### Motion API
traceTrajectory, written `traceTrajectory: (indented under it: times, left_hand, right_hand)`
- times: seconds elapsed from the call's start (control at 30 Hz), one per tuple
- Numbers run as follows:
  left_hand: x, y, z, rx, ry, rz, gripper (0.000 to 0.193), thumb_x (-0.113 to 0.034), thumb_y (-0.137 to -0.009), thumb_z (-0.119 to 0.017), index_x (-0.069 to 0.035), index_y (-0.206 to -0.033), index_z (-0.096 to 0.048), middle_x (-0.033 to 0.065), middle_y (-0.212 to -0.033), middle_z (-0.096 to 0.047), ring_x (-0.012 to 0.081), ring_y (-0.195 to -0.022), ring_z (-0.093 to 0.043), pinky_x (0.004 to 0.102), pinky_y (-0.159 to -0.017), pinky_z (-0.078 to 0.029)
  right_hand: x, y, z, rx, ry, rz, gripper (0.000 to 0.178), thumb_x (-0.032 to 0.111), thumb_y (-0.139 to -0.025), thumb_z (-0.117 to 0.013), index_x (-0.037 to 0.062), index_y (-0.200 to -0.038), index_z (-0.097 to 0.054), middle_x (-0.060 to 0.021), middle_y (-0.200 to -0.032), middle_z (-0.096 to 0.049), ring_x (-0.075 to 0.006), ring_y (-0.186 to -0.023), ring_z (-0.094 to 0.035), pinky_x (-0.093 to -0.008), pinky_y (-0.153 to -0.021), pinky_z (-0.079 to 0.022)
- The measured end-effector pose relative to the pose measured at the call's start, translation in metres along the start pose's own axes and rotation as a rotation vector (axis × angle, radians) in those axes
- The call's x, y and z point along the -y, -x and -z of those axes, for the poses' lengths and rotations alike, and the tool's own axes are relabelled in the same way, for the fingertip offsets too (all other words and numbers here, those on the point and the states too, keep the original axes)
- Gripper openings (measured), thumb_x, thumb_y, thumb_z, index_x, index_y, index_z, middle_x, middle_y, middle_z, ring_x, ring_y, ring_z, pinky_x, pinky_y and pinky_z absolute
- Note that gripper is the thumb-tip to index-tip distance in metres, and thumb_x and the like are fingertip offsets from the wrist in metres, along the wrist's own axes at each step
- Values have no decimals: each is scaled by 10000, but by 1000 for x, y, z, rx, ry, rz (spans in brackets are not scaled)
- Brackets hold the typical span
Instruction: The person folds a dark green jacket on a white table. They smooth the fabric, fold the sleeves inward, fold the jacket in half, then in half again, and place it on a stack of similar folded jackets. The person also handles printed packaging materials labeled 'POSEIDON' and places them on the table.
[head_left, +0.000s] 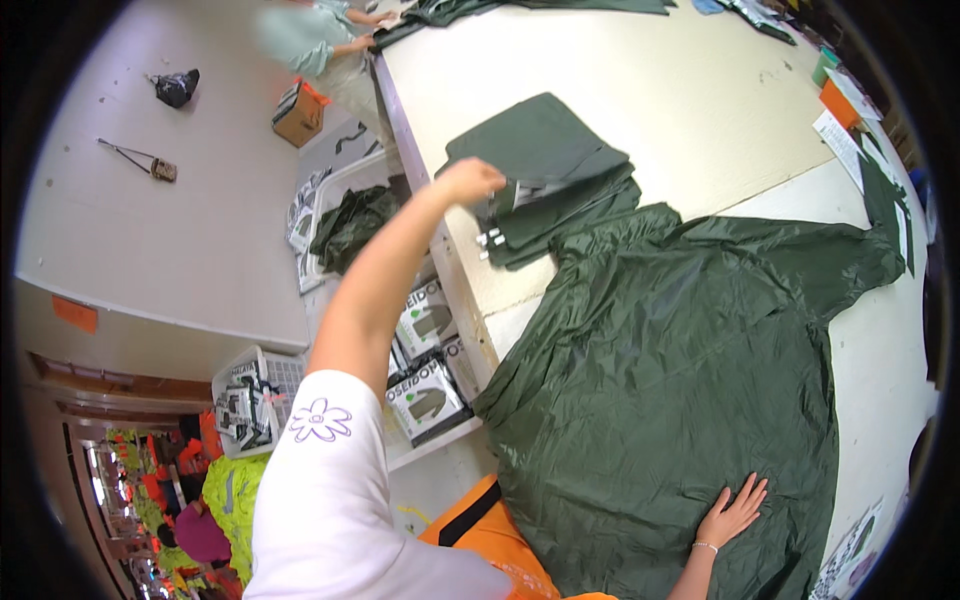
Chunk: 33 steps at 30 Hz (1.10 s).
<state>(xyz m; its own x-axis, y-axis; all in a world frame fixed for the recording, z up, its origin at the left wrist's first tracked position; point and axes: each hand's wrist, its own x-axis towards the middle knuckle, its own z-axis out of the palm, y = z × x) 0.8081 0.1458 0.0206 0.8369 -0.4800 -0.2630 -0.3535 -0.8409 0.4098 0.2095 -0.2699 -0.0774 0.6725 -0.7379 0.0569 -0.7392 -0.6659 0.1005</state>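
Note:
A dark green rain jacket [660, 400] lies spread over the table's near side, creased, with one sleeve reaching to the right. My right hand [733, 512] rests flat on its lower part, fingers spread, a thin bracelet at the wrist. Farther off, a stack of folded dark green garments [545, 135] sits near the table's left edge, white tags showing at its near corner. My left hand [475, 182] is over the left side of that stack, its fingers curled closed. Whatever is between those fingers, if anything, is hidden.
The cream table [700, 60] has a long left edge. Beside it stand a white bin [325, 215] of dark green cloth, packaged garments [425, 400] and a grey basket [290, 375]. A person [305, 40] handles dark cloth at the far end. A cardboard box [298, 118] is on the floor.

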Motion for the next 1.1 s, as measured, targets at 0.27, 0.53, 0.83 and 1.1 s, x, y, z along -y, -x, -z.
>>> traceTrajectory:
  times: [0.27, 0.53, 0.83, 1.1]
  left_hand:
    - [-50, 65, -83, -237, -214, -23, 328, -238, -870, -545, -131, -1177, -588, 184, -1045, -621, 359, -925, -600, 423, -800, -487]
    - [-79, 148, -129, -543, 217, -153, 520, -232, -804, -636, -20, -1236, -441, 201, -1169, -486, 366, -1094, -476, 408, -919, -404]
    - [-84, 369, -288, -240, 771, 315, 613, -315, -894, -557, 69, -1302, -309, 246, -1273, -424, 342, -1171, -438, 395, -965, -353]
    - [-23, 337, -202, -398, 397, 406, 501, -385, -873, -595, -2, -573, -476, 27, -516, -441, 129, -487, -355, 361, -478, -327]
  right_hand:
    - [2, -2, 9, 19, -51, -6, 537, 423, -940, -369, 191, -1422, -324, -35, -1507, -218, -270, -1389, -178, -516, -1104, -134]
    - [1, 0, 12, 30, -65, -17, 539, 432, -938, -370, 178, -1412, -341, -50, -1503, -224, -287, -1387, -178, -531, -1098, -135]
    - [2, 1, 14, 23, -151, -14, 538, 402, -931, -403, 167, -1410, -342, -52, -1508, -211, -273, -1392, -165, -513, -1109, -104]
    - [-6, 2, 7, 4, -181, -5, 523, 368, -923, -444, 198, -1408, -347, -40, -1505, -224, -263, -1389, -177, -501, -1111, -109]
